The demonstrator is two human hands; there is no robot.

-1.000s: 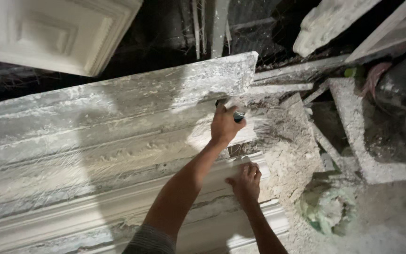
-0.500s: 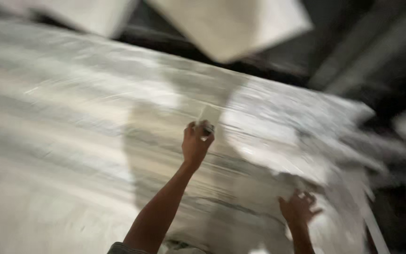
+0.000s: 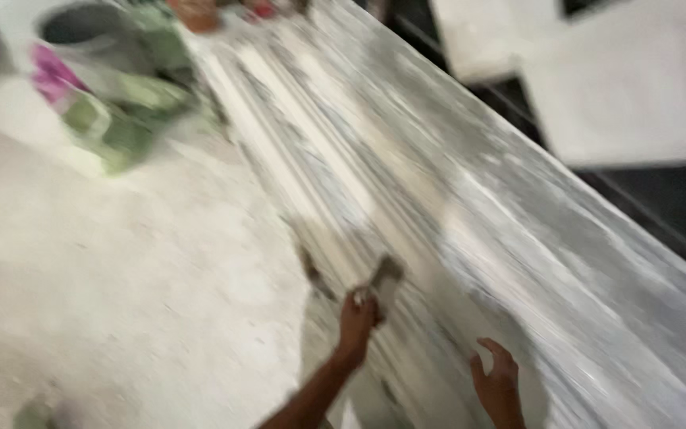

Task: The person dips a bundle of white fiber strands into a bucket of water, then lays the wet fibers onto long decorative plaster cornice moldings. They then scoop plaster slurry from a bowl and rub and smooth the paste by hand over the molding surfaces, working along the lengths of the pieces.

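- Head view: you are looking down along a long, ribbed white plaster moulding that is running diagonally from the top centre down to the lower right; the whole picture is smeared by motion.
- Your left hand is clenching around a small scraping tool, whose grey blade end is resting against the moulding's ribbed face near its left edge. The tool's exact kind is too blurred to tell.
- Your right hand is lying released, fingers spread and slightly curled, resting on or just above the moulding's surface to the right of the tool hand; whether it is touching cannot be told.
- Your two shadows are falling on the moulding just beside each hand.
- To the left of the moulding a dusty pale floor is spreading out.
- In the upper left a grey bucket is standing beside a heap of green and pink bags, well apart from your hands.
- In the upper right, flat white panels are lying beyond the moulding against a dark background.
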